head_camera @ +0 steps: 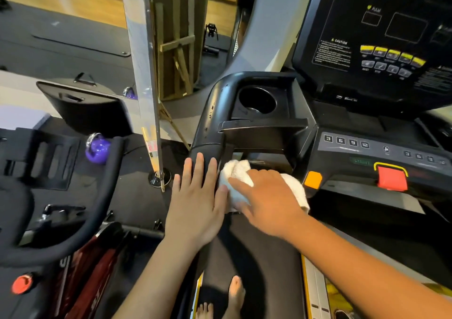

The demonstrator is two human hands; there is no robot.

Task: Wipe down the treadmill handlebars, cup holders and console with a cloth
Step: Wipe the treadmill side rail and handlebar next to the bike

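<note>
The black left handlebar [208, 132] of the treadmill runs toward me from a round cup holder [256, 98]. My left hand [195, 201] lies flat on the handlebar, fingers spread, holding nothing. Beside it my right hand [266, 201] presses a bunched white cloth [236, 172] against the inner side of the handlebar. The dark console [381, 37] with yellow buttons stands at the upper right. Below it sits a control strip [367, 152] with number keys, an orange button and a red stop tab.
A neighbouring machine's curved black bar [105, 196] and red knob [22, 283] lie at the left. A purple kettlebell [97, 148] and a leaning mirror panel [144, 74] stand on the floor. Bare feet [234, 296] rest on the treadmill belt [256, 265].
</note>
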